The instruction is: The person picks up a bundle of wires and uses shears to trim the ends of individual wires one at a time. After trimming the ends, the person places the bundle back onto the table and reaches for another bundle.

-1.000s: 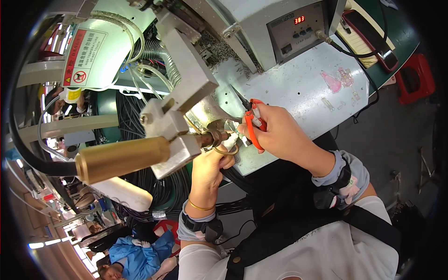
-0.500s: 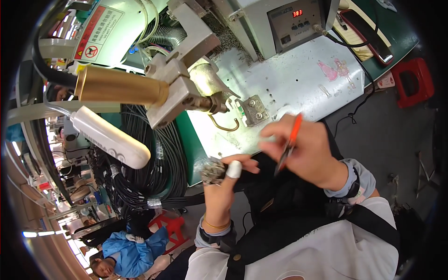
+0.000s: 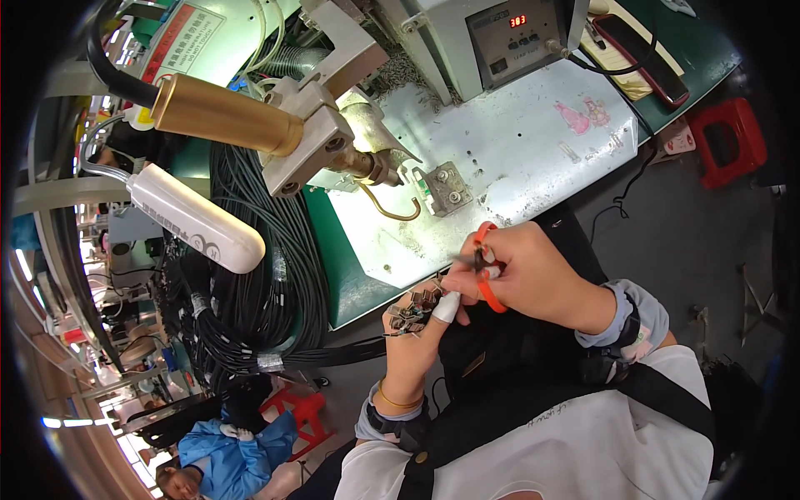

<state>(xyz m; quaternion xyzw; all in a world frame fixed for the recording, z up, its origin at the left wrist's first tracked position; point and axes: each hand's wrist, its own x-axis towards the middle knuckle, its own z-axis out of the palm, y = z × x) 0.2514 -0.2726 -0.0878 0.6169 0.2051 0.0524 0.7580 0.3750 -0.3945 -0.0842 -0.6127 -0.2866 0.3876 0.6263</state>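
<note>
Holding red-handled tool (image 3: 489, 296), metal block (image 3: 447, 190) ahead, black cables (image 3: 242, 183) left

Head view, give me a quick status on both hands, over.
Left hand holding small metal parts. Right hand gripping orange-handled tool, close by the left. Brass-coloured cylinder apart from both hands.

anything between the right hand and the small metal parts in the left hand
Nothing visible blocks the right hand from the small metal parts in the left hand; the white finger cot sits beside them.
</note>
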